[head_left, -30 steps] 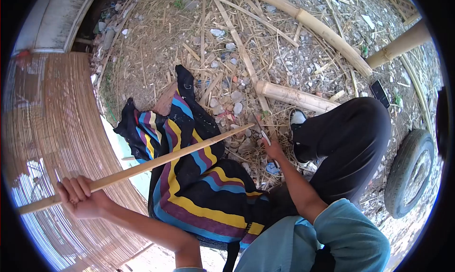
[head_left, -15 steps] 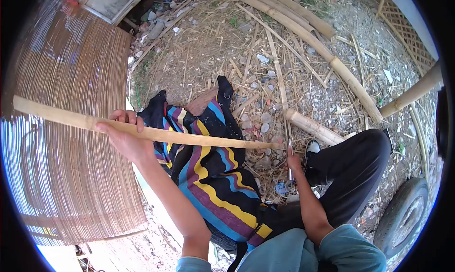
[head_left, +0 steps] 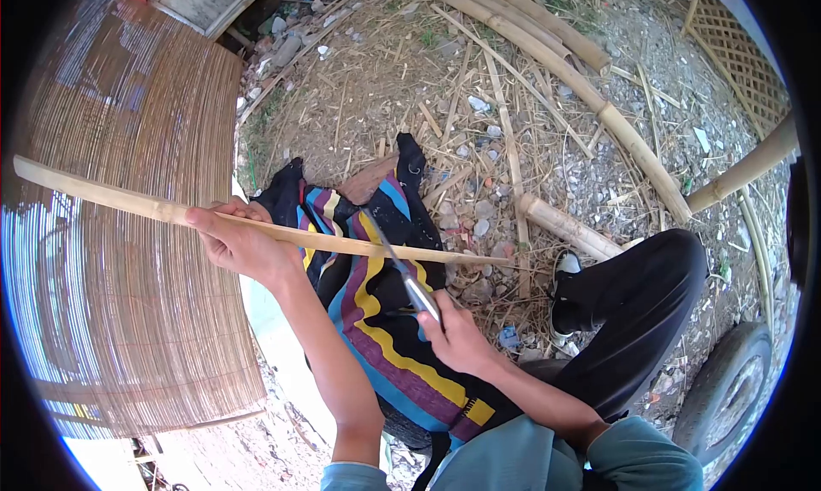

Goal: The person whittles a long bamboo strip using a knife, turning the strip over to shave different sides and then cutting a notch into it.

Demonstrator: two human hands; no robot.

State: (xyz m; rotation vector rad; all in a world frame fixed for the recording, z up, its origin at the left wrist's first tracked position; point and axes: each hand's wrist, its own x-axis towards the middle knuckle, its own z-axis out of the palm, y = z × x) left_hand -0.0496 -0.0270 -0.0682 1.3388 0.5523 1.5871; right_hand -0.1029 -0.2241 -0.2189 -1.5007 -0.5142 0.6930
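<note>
A long pale bamboo strip point(head_left: 342, 245) lies across the view from the left to the centre right, my left hand point(head_left: 248, 243) wrapped round it left of centre. My right hand point(head_left: 457, 337) grips the metallic handle of a knife point(head_left: 421, 298). The knife's dark blade points up and left and crosses the strip near its middle. Under both hands a black cloth with yellow, blue and purple stripes point(head_left: 402, 363) covers my lap.
A bamboo slat screen point(head_left: 145, 277) stands on the left. Thick bamboo poles point(head_left: 629, 132) and thin strips lie on the stony, straw-strewn ground ahead. At the lower right is a tyre point(head_left: 731, 397). My shoe point(head_left: 564, 294) rests right of centre.
My right hand has moved left and towards me with the knife, from the strip's far right end to its middle. The strip has shifted slightly left, and my left hand has turned a little.
</note>
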